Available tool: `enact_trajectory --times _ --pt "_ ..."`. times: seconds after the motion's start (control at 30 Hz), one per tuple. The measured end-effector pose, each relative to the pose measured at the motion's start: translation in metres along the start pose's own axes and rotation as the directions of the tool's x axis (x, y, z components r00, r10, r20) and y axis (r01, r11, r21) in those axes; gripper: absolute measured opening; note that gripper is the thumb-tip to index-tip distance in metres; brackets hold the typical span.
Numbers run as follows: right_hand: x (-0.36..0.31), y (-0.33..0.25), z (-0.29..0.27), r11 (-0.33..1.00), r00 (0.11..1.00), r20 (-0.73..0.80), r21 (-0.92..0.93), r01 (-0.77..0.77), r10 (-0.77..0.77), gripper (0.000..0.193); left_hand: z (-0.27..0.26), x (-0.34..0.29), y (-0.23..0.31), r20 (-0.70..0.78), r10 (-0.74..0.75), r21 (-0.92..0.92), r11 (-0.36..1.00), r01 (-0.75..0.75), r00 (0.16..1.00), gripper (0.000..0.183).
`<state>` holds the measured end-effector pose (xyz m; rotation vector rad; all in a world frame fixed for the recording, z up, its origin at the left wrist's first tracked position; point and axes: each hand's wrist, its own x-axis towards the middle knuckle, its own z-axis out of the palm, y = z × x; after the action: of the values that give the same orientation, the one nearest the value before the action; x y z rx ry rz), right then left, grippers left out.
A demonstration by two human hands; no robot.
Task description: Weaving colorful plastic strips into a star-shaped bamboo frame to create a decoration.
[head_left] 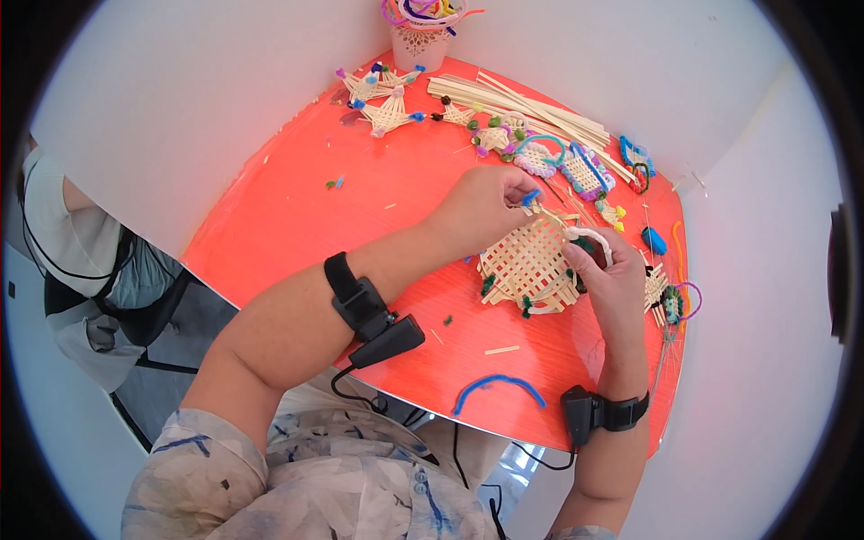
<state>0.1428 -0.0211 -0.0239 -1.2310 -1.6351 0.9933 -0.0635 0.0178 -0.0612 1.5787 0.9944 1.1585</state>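
Observation:
A woven mat of pale flat strips (526, 261) is between my hands, just above or on the red table; I cannot tell which. Dark green fuzzy ties sit at its edges. My left hand (486, 209) pinches a short blue pipe cleaner (530, 197) by the strip ends at the mat's upper edge. On the right edge, my right hand (610, 283) is closed with the thumb in front and its fingers partly hidden behind. A white pipe cleaner (591, 234) curves up beside that thumb.
A bent blue pipe cleaner (498, 382) lies near the front edge of the red table (297, 216). Star-shaped woven pieces (389, 113), a bundle of strips (531, 110) and fuzzy-edged woven pieces (587, 171) line the back. A pot (419, 47) holds colourful pipe cleaners. Walls enclose the back and right.

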Motion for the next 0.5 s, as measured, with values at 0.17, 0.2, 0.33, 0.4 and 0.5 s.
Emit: enact_trajectory --times 0.17,0.2,0.33,0.4,0.5 --pt "0.004 0.01 -0.005 0.996 0.998 -0.055 0.083 0.036 -0.032 0.015 0.001 0.001 -0.002 -0.082 -0.005 0.123 0.992 0.015 0.997 0.022" --pt "0.005 0.011 -0.006 0.996 0.995 -0.09 0.077 0.048 -0.041 0.014 0.0 0.001 -0.005 -0.084 -0.005 0.125 0.992 0.016 0.996 0.022" --pt "0.006 0.016 -0.008 0.998 0.992 -0.118 0.048 0.05 -0.044 0.012 0.0 0.0 -0.006 0.044 -0.055 0.137 0.989 0.049 0.997 0.03" --pt "0.005 0.014 -0.007 1.0 0.995 -0.098 0.024 0.01 -0.008 0.013 -0.002 -0.003 0.003 0.125 -0.101 0.182 0.98 0.077 0.987 0.034" --pt "0.005 0.01 -0.007 0.999 0.998 -0.057 -0.016 -0.03 0.029 0.016 0.0 -0.007 0.007 0.247 -0.125 0.311 0.949 0.044 0.961 0.042"
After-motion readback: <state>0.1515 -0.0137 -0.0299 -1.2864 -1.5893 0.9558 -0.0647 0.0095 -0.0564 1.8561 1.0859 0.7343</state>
